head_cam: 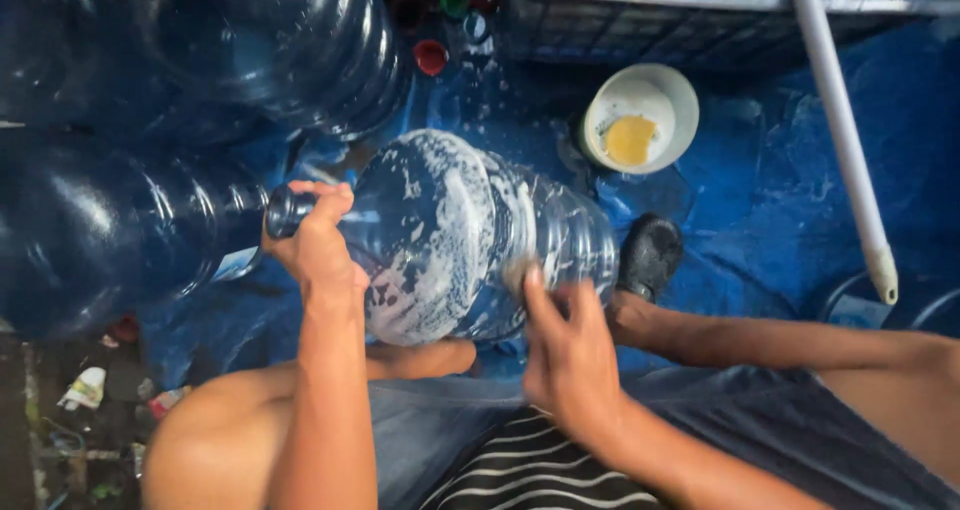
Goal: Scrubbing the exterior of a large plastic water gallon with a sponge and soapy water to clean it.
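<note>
just one view here, a head-worn cam looking pretty much straight down from above the person's lap, tight on both forearms and the soapy clear-blue plastic water jug [480, 235] lying on its side. The top edge reaches a white plastic bowl [640, 118] on the blue tarp [760, 200]

The jug [480, 235] is clear blue, streaked with white foam. At eleven o'clock the other jugs [200, 70] are dark blue. The tarp [780, 200] is blue. The bowl [640, 120] at one o'clock is white, holding a yellow sponge [630, 140]. The shorts [540, 470] have black and white stripes.
</note>
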